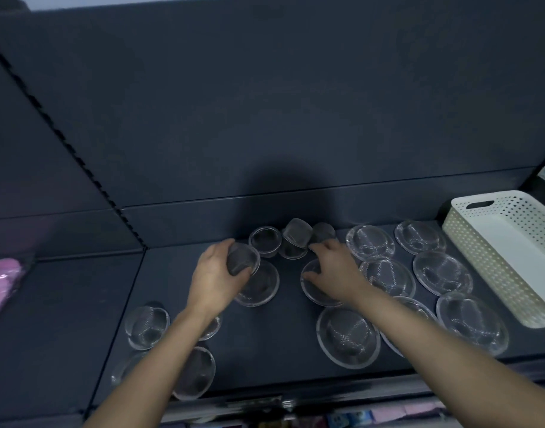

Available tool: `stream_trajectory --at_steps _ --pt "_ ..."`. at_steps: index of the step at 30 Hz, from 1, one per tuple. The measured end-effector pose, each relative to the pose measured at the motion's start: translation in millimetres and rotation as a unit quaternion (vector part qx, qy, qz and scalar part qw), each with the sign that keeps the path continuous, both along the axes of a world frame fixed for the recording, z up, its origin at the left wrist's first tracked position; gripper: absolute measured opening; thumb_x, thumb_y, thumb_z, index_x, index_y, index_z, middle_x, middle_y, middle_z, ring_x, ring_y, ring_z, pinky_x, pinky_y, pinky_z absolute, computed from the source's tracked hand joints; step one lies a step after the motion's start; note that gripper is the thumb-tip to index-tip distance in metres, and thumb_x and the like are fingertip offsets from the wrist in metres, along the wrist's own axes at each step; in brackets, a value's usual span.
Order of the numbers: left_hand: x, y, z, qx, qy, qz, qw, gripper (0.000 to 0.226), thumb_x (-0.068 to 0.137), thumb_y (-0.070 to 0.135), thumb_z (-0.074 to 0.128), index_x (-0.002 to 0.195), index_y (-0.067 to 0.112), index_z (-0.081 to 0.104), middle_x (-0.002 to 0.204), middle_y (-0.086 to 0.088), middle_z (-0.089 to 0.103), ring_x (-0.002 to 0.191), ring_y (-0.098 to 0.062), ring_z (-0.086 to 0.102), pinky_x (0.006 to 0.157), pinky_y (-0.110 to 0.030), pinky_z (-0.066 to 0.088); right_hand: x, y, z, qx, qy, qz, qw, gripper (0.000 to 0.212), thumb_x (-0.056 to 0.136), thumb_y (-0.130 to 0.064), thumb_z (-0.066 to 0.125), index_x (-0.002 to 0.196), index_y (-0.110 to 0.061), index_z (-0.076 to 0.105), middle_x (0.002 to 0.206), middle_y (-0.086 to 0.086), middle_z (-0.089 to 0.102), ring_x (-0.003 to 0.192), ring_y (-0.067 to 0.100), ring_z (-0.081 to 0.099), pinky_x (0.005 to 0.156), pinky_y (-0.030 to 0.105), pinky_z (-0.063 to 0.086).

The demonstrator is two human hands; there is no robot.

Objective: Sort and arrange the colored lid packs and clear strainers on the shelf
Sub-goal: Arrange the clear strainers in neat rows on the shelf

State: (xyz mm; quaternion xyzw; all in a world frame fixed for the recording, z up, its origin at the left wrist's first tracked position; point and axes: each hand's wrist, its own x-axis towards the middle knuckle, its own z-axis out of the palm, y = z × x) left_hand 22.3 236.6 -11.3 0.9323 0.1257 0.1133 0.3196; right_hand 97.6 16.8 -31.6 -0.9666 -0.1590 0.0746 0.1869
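Several clear mesh strainers lie on the dark shelf (283,329). My left hand (215,276) is shut on a small deep strainer (243,257), held just above a wide flat strainer (262,285). My right hand (332,273) rests with spread fingers on another wide strainer (314,291), fingertips near a small tilted strainer (297,234) at the back. A small upright strainer (265,240) stands between the hands. Wide strainers fill the right side, such as one at the front (346,336), and more lie front left (146,325). A pink lid pack (1,282) sits on the neighbouring shelf at far left.
A white perforated basket (505,257) stands at the right end of the shelf. A slotted upright (64,143) divides this bay from the left one. Coloured packs show on the lower shelf below the front edge (388,415).
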Motion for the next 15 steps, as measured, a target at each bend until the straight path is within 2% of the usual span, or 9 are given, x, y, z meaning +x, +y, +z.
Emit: stream_trajectory --at_steps 5,8,10,12,15 --pt "2.0 28.6 2.7 0.001 0.013 0.002 1.000 0.064 0.076 0.027 0.074 0.133 0.014 0.049 0.124 -0.004 0.055 0.119 -0.023 0.049 0.100 -0.029 0.038 12.7 28.7 11.0 -0.007 -0.042 0.045 0.998 0.060 0.084 -0.027 0.065 0.138 -0.015 0.042 0.143 0.008 0.038 0.127 0.034 0.035 0.103 0.037 0.031" --pt "4.5 46.1 2.3 0.000 0.027 0.002 1.000 0.064 0.077 0.028 0.074 0.134 0.015 0.049 0.124 -0.003 0.055 0.119 -0.020 0.049 0.097 -0.024 0.036 28.9 42.9 16.0 -0.011 -0.022 0.019 1.000 0.060 0.088 -0.023 0.059 0.142 -0.014 0.035 0.148 0.009 0.035 0.129 0.036 0.034 0.104 0.035 0.028" --pt "6.1 57.2 1.9 0.002 0.034 0.002 0.999 0.062 0.077 0.028 0.074 0.133 0.016 0.050 0.122 -0.003 0.056 0.117 -0.020 0.050 0.093 -0.021 0.034 42.9 49.1 13.7 -0.017 0.011 -0.018 1.000 0.058 0.092 -0.026 0.054 0.145 -0.014 0.032 0.144 0.013 0.039 0.129 0.038 0.035 0.107 0.039 0.027" --pt "7.3 67.8 0.9 0.003 0.040 0.005 0.999 0.061 0.076 0.028 0.074 0.131 0.016 0.051 0.122 -0.003 0.056 0.116 -0.019 0.051 0.091 -0.018 0.032 54.8 52.7 7.3 -0.022 0.027 -0.056 0.998 0.056 0.092 -0.036 0.050 0.142 -0.016 0.035 0.137 0.014 0.047 0.126 0.039 0.039 0.105 0.045 0.033" --pt "8.4 82.6 -1.2 0.001 0.050 0.008 0.999 0.061 0.077 0.028 0.074 0.132 0.016 0.050 0.123 -0.003 0.055 0.117 -0.019 0.050 0.091 -0.017 0.031 65.3 56.2 -2.6 -0.021 0.026 -0.091 0.995 0.049 0.086 -0.045 0.052 0.125 -0.016 0.045 0.122 0.014 0.058 0.117 0.037 0.048 0.097 0.049 0.038"
